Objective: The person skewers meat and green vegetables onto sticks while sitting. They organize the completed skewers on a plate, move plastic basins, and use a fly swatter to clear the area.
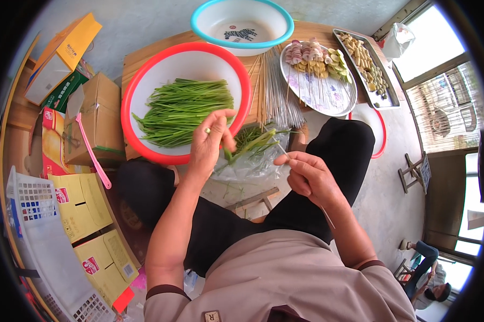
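My right hand [312,177] grips a thin metal skewer [281,148], which slants up and left, its other end lying along my forearm. A limp bunch of green stalks [256,141] crosses near the skewer's upper part; whether it is pierced I cannot tell. My left hand [211,139], fingers curled and partly blurred, hovers over the near right rim of a red-rimmed white basin [135,139]. A small pale green spot shows at its fingers; I cannot tell whether it holds anything. Inside the basin lies a heap of long garlic chives [189,110].
Metal skewers [282,88] and wooden skewers [260,90] lie beside a plate [326,98] of skewered food. A metal tray [386,98] and a blue-rimmed basin [242,12] stand behind. Below are a plastic bag with trimmings [266,165] and a stool [258,199]. Cartons [99,112] stand left; a person [431,277] sits right.
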Demonstrator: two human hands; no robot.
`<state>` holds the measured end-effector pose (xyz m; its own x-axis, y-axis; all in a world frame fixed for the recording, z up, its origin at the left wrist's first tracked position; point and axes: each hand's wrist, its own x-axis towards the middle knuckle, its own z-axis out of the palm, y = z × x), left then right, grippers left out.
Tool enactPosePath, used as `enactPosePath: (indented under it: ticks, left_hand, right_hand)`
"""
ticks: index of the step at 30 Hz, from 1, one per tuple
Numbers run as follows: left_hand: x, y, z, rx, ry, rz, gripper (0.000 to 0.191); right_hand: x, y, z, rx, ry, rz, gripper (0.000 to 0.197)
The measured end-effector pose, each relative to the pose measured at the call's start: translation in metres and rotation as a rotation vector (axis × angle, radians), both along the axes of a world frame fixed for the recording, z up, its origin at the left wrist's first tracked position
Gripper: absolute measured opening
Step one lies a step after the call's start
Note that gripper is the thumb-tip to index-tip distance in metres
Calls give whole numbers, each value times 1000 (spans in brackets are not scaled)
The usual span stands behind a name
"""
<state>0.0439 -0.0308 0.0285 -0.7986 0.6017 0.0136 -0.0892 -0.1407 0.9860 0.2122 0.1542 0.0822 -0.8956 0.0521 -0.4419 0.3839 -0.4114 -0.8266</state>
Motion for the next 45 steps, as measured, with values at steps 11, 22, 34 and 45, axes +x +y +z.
enactPosePath:
  ticks: [11, 22, 34, 45]
  left_hand:
    - [3, 11, 4, 186, -301, -94, 66]
    - [1, 6, -6, 253, -403, -104, 42]
    - [2, 5, -1, 253, -463, -124, 31]
    - [3, 1, 4, 248, -511, -170, 28]
  right_hand:
    - [22, 34, 6, -47, 76, -181, 26]
    - [15, 8, 4, -24, 47, -65, 27]
    - [0, -18, 9, 127, 25, 82, 30]
    - [-2, -21, 8, 156, 12, 107, 31]
